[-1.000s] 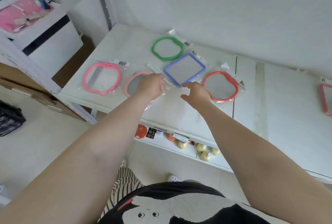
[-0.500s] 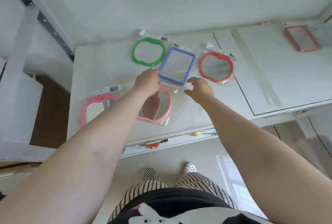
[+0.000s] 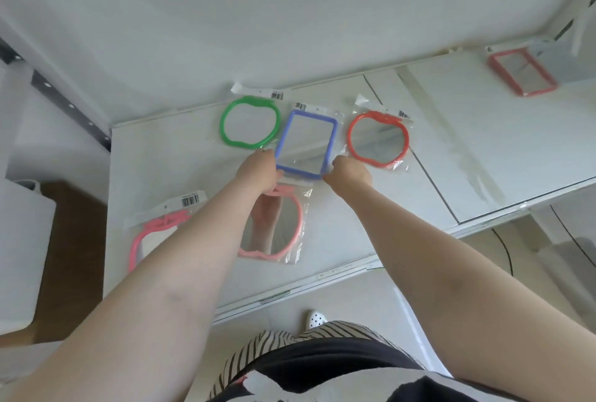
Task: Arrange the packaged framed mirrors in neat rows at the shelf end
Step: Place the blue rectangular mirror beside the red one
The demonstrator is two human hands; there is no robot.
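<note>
Hands first: the left hand (image 3: 258, 169) has its fingers curled at the near left corner of a blue rectangular plastic-framed mirror in a clear bag (image 3: 306, 145), and the right hand (image 3: 348, 172) is curled at the near right corner, so both look to be gripping that frame's bottom edge, though the fingertips are hidden from this angle. The blue mirror lies flat on the white shelf top (image 3: 371, 214), in the back row by the wall, squeezed between a green apple-shaped framed mirror (image 3: 250, 122) just to its left and a red apple-shaped framed mirror (image 3: 378, 138) just to its right, both bagged too. Closer in, right under the left wrist, there's a pale pink apple-shaped bagged mirror (image 3: 283, 230) reflecting the arm, and further left a brighter pink framed mirror (image 3: 151, 230) half hidden behind the forearm. Way off at the right end sits a red rectangular framed mirror (image 3: 521, 72), well apart from the rest. The bags have white header cards with barcode stickers; the numbers are too small to read.
</note>
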